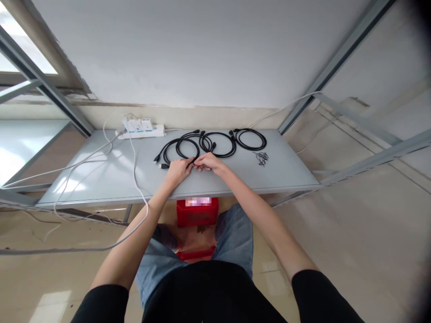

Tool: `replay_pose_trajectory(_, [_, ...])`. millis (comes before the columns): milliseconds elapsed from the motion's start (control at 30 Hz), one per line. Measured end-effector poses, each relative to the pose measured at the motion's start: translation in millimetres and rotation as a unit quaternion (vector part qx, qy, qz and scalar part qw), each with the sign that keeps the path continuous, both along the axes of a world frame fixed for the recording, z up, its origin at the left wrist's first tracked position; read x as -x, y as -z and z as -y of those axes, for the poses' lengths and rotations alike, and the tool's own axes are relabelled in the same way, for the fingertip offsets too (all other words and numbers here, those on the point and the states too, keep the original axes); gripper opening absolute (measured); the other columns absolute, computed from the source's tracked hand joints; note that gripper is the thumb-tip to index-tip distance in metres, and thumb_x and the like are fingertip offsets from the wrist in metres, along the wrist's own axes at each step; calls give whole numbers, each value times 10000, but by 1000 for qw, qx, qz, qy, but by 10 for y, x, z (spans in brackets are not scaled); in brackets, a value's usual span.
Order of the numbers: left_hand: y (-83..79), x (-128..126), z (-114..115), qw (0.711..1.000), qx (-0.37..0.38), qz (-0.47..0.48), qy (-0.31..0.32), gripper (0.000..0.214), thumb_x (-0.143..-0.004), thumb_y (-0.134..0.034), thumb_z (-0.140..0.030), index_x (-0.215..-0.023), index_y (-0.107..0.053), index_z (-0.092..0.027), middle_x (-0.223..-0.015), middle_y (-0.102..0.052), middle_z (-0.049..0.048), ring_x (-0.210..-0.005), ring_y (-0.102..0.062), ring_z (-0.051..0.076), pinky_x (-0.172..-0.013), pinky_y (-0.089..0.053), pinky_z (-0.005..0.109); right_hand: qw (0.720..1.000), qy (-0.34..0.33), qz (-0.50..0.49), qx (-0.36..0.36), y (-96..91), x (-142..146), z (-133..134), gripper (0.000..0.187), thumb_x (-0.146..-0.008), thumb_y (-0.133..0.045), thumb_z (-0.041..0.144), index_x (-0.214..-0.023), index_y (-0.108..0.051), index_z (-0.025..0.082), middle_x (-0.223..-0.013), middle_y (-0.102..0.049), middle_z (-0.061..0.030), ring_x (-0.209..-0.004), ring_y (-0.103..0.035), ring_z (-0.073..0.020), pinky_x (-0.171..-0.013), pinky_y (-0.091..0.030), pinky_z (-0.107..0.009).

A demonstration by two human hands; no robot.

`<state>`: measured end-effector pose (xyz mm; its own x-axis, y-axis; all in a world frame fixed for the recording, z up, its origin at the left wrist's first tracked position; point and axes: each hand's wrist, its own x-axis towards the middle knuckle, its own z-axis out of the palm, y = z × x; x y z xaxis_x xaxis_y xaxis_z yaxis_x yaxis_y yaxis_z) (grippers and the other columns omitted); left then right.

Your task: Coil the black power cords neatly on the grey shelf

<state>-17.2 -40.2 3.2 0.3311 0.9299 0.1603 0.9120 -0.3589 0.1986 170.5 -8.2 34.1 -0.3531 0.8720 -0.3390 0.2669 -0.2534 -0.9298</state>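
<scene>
Both hands meet at the near side of a coiled black cable, which lies on the grey shelf and has its two plug ends pointing left. My left hand is closed on the near edge of this coil. Close against it, my right hand is in a pinch at the same spot; what its fingertips hold is too small to make out. Further right lie more coiled black cables, one in the middle and another at the right. A small heap of thin black ties sits nearer the front.
A white power strip with plugs stands at the back left. White cords run from it across the shelf and over my left forearm. Metal uprights frame both sides. Beneath the front edge is a red box.
</scene>
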Motion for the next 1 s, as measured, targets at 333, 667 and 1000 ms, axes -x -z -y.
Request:
replay_pose_trajectory(333, [3,1,0,1000,3,1,-1,429,-1091,-424,-384,-1374,-716,-248,-1145,-815,141,-1080,-756,322,-854,-499,362,859,-109,279,-416,64,-38,122,121,-986,-683,124,-919,-778,155,-936,-783,-70,-842,-717,-183,-744,-477,-264])
replay_pose_trajectory(667, [6,-13,-9,1000,5,-4,-18,441,-1111,-406,-421,-1326,-737,-225,-1097,-819,149,-1062,-761,322,-849,-498,354,680,-181,403,-585,94,-74,223,293,-1122,-441,122,-1229,-711,159,-1181,-706,-127,-1019,-659,-205,-724,-430,-288])
replay_pose_trajectory(1000, [-20,-20,11,1000,15,8,-23,473,-1118,-391,-440,-1275,-763,-196,-1131,-808,187,-1088,-752,339,-884,-505,370,684,-214,398,-573,57,-49,157,332,-1118,-400,114,-1208,-719,126,-1198,-710,-163,-1083,-642,-252,-795,-453,-338])
